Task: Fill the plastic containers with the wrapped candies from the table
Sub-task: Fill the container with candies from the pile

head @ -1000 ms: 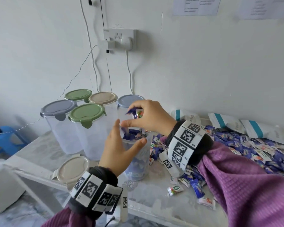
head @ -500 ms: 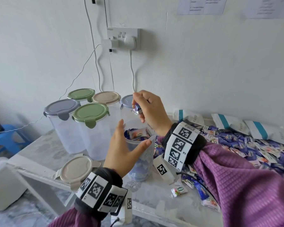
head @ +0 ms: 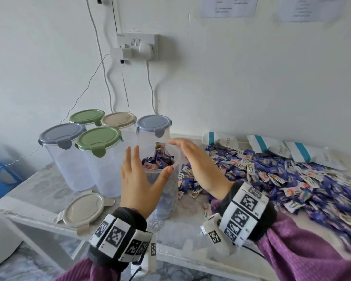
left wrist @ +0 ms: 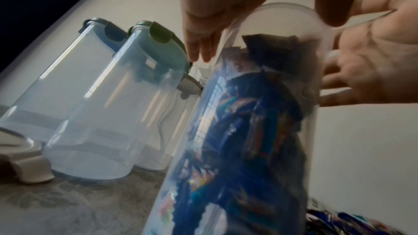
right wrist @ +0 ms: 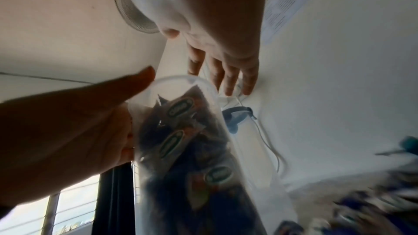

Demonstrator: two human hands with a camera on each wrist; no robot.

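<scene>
An open clear container stands near the table's front, packed with blue and white wrapped candies almost to the rim. My left hand is against its left side with fingers straight, the thumb at the front rim. My right hand is flat and empty just right of the rim. The left wrist view shows the container between my left fingers and the right palm. A big heap of loose candies covers the table to the right.
Several lidded empty containers stand behind and left of the open one. A loose beige lid lies near the table's front edge. White bags lie along the wall. Cables hang from a wall socket.
My right hand held candies pinched above the container; it has let them go, opened flat and moved to the container's right. My left fingers have straightened off the container's wall.
</scene>
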